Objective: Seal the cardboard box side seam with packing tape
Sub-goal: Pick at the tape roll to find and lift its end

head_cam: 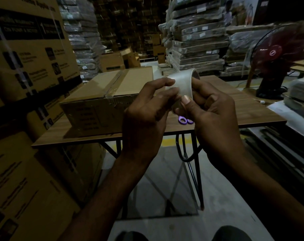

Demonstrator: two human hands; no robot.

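Cardboard fills the scene: tall printed cartons (26, 49) stand stacked close against the left edge of the bench (234, 108), a wood-grain top on thin black legs. Far past the bench rise wrapped pallet stacks (196, 46). A dark red fan (276, 56) stands just off the bench's right end.

On the bench lies the cardboard box (102, 94), flat and long, its long axis running from the near left edge toward the far middle. A taped centre seam follows that axis along the top face, and the short printed end faces the near edge. The bench to the right of the box is bare wood, open room except for the purple-handled scissors (185, 120) near the front edge.

Above that front edge, right of the box and clear of it, both hands hold the clear tape roll (180, 84). The right hand (217, 122) is wrapped around the roll, thumb pressed on its outer face. The left hand (146, 115) pinches at the roll's surface with fingertips closed together. The roll's open core points up and to the right.
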